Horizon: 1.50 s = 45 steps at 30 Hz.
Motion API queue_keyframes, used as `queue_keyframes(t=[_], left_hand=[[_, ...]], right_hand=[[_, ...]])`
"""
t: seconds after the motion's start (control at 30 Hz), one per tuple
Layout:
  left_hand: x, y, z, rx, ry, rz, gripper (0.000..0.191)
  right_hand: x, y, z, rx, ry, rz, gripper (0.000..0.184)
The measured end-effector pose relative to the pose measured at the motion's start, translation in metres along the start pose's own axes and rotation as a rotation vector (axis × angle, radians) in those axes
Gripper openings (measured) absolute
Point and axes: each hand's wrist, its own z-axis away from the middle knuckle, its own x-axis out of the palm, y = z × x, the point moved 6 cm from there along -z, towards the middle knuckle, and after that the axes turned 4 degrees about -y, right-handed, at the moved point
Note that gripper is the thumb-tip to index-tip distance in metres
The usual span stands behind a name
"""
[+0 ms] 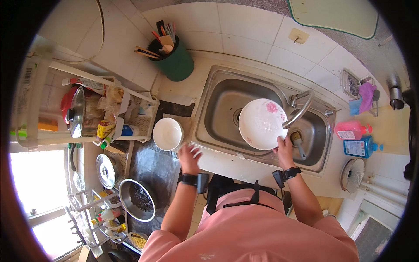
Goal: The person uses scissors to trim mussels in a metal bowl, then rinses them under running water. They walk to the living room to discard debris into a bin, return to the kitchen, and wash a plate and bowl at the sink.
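My right hand (284,151) grips the lower rim of a white plate (260,126) with pink flowers. The plate is tilted over the steel double sink (217,108), its right edge by the tip of the curved faucet (302,113). My left hand (190,157) has its fingers spread just below a white bowl (167,134) that stands on the counter left of the sink. Whether the fingertips touch the bowl I cannot tell. A brush (299,147) with a grey handle lies in the smaller right basin.
A green utensil holder (178,64) stands behind the bowl. Pink (349,129) and blue (358,148) pump bottles are right of the sink. Left are a white shelf rack (88,140), a large metal pot (122,199) with dark contents and a glass lid (105,171).
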Motion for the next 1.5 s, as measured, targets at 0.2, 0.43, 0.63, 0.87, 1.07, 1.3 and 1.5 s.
queue_keyframes(t=[0.2,0.43,0.63,0.87,1.07,1.3,1.5], left_hand=[[-0.088,0.012,-0.064,-0.001,0.038,0.276,0.053],[-0.081,0.022,-0.052,-0.055,0.032,0.265,0.045],[-0.077,0.031,-0.062,-0.031,0.011,0.173,0.046],[-0.082,0.032,-0.090,-0.142,-0.090,0.274,0.050],[-0.082,0.049,-0.106,-0.033,-0.117,0.159,0.054],[-0.070,0.089,-0.073,0.041,-0.095,0.006,0.049],[-0.046,0.119,-0.012,0.099,-0.181,-0.112,0.048]], right_hand=[[0.002,-0.011,-0.012,-0.091,0.039,-0.029,0.018],[0.004,-0.029,0.005,0.024,0.035,0.061,0.019],[0.008,-0.040,0.007,0.213,-0.046,0.177,0.023],[0.059,0.024,0.010,0.940,-0.369,-0.711,0.029],[0.103,0.045,0.006,0.997,-0.489,-1.222,0.014],[0.094,0.051,0.011,0.962,-0.451,-0.971,0.014],[0.081,0.042,0.013,0.759,-0.400,-0.734,0.017]])
